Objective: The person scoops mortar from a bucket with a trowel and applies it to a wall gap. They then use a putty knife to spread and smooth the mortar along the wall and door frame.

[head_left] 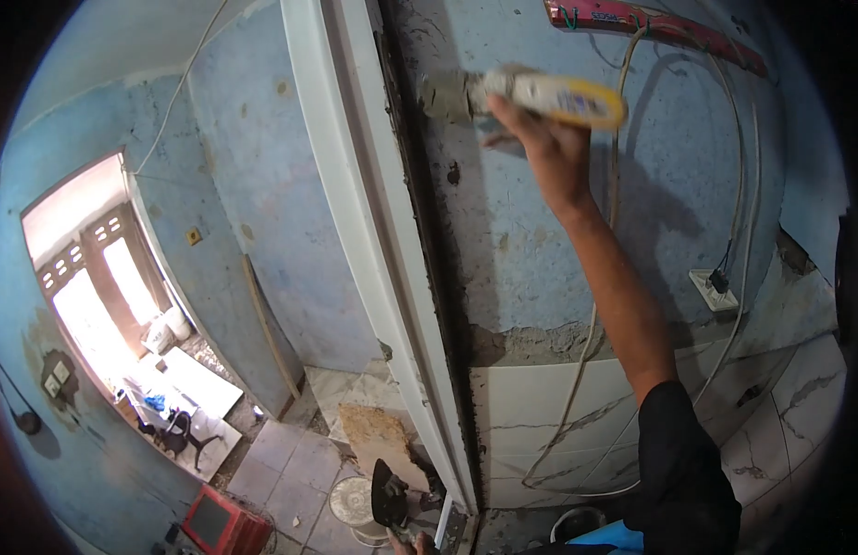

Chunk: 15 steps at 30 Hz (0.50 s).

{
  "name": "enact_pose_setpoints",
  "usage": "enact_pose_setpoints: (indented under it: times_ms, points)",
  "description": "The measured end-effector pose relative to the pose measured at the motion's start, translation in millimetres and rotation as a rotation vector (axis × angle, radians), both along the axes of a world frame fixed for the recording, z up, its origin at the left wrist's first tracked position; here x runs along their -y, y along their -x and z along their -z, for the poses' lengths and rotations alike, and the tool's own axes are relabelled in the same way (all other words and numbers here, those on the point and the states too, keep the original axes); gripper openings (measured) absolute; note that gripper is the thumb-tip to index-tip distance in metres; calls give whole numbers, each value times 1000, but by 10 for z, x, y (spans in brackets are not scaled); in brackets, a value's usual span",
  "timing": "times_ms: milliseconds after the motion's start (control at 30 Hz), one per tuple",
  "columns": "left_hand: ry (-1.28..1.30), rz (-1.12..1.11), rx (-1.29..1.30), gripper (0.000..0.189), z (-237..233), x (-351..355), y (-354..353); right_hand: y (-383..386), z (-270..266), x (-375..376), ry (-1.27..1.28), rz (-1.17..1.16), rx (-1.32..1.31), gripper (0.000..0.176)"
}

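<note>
My right hand [554, 153] is raised and closed around a putty knife [563, 100] with a pale, yellow-edged handle. Its blade end, coated in grey mortar, is at the blue wall [530, 231] just right of the white door frame [355, 185], and motion blurs it. Low in the view, my left hand [412, 546] is mostly cut off by the bottom edge. Its fingers are closed on the handle of a dark trowel [389, 495], which appears to carry some grey mortar.
A pale bucket [353, 501] stands on the floor under the trowel, near a stained board [382, 435]. Cables [623, 83] hang from a red bar [655, 32] past a white socket [714, 289]. Marbled tiles [549, 407] cover the lower wall. A red box [225, 523] sits at lower left.
</note>
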<state>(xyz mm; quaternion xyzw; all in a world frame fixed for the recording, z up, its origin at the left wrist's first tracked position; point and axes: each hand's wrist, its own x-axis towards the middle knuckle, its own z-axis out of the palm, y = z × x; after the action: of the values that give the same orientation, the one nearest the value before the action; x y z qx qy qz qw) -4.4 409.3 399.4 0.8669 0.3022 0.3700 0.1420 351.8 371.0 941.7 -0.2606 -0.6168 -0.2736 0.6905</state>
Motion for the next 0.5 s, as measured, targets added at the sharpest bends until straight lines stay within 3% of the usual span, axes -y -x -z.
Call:
enact_pose_setpoints:
  times_ms: [67, 100, 167, 200, 267, 300, 367, 400, 467, 500]
  points:
    - [1073, -43, 544, 53, -243, 97, -140, 56, -241, -19, -48, 247, -15, 21]
    - [1075, -39, 544, 53, -148, 72, -141, 87, -337, -52, -47, 250, -12, 21]
    - [1029, 114, 619, 64, 164, -4, -132, 152, -493, -128, -59, 522, 104, 31]
    - [1032, 114, 623, 64, 202, -19, -142, 176, -568, -148, -56, 522, 108, 31]
    - [1018, 69, 597, 62, 279, -29, -138, 237, -671, -184, -15, 835, 216, 30]
    - [1023, 69, 602, 62, 234, -29, -149, 296, -675, -209, -64, 822, 288, 31]
    - [274, -11, 319, 59, 128, -49, -163, 343, -619, -326, -82, 946, 373, 31]
    - [277, -11, 320, 59, 41, -66, -129, 364, -581, -375, -105, 1073, 448, 30]
    - [-267, -70, 96, 53, -109, -112, -65, 444, -512, -449, -196, 1093, 558, 25]
    - [-269, -69, 97, 53, -68, -106, -60, 492, -463, -494, -174, 1144, 573, 28]
